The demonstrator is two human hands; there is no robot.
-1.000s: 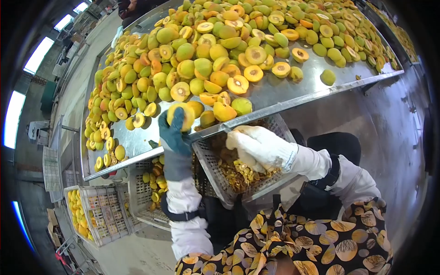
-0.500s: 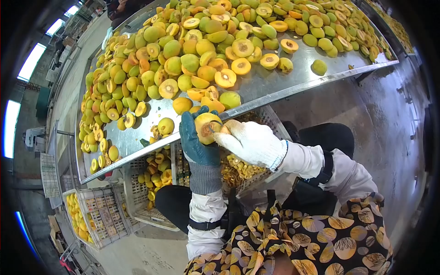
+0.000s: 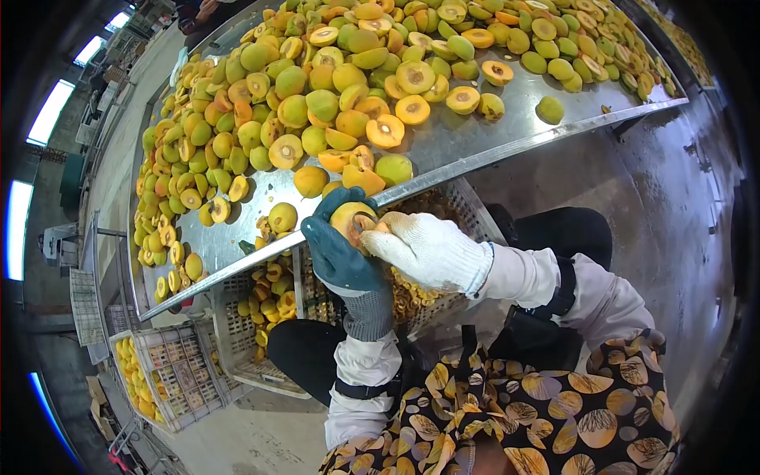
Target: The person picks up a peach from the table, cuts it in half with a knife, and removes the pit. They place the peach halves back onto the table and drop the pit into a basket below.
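My left hand (image 3: pixel 345 260), in a blue-green coated glove with a grey knit cuff, is wrapped round a halved yellow peach (image 3: pixel 345 215). Its cut face is turned toward my right hand (image 3: pixel 437 255), which wears a white knit glove. The right fingers are closed on a small pitting knife (image 3: pixel 361 220); a bit of its curved metal blade shows against the middle of the peach, and its handle is mostly hidden by the glove. Both hands are just off the near edge of the metal table (image 3: pixel 491 162). Peach halves (image 3: pixel 364 180) lie close beyond the left fingers.
A large heap of peach halves (image 3: pixel 317 103) covers much of the table, some with stones in them. Below the edge stand a crate (image 3: pixel 475 210) of yellow-brown scraps and a crate (image 3: pixel 226 317) with peach pieces. Another crate (image 3: pixel 186 380) stands at left. A person's hand (image 3: pixel 207 9) shows at the top left.
My left hand has tilted and turned the peach, so its cut face shows less. My right hand has shifted slightly left, the blade now curving along the peach's middle.
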